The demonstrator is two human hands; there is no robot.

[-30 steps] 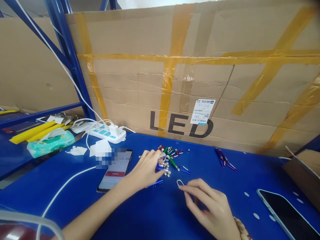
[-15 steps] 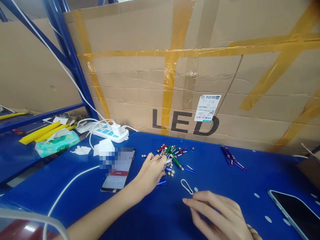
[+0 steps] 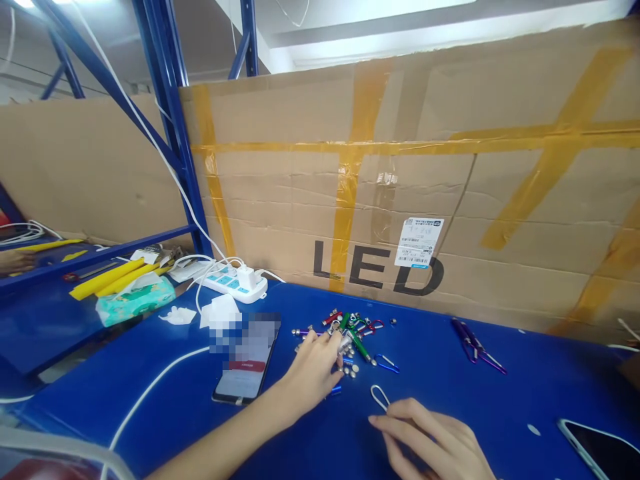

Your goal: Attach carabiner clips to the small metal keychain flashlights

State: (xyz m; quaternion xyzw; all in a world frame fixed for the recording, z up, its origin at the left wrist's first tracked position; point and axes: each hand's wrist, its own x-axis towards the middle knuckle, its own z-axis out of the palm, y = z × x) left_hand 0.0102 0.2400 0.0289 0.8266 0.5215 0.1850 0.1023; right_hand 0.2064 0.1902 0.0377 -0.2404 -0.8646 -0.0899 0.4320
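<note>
My left hand (image 3: 313, 370) reaches into a pile of small metal parts, its fingers curled down among them. A shiny silver piece (image 3: 346, 343) is at its fingertips; what the fingers grip is partly hidden. In the pile are red, green, blue and purple tubes, such as a green tube (image 3: 361, 348), with carabiners and several button cells (image 3: 353, 371). My right hand (image 3: 433, 437) is low over the table with bent fingers apart. Its fingertips cover the near end of a silver carabiner (image 3: 380, 395) lying on the blue table (image 3: 480, 413). A blue carabiner (image 3: 387, 363) lies beyond it.
A phone (image 3: 250, 363) lies left of the pile, another phone (image 3: 600, 443) at the right edge. Purple tubes with carabiners (image 3: 473, 343) sit far right. A power strip (image 3: 233, 280), cables and tissue pack (image 3: 135, 300) stand left. A large cardboard box (image 3: 280, 200) walls the back.
The camera view has tilted up, so everything appears lower. My right hand has edged closer over the silver carabiner's near end. My left hand stays at the pile, its thumb shifted slightly.
</note>
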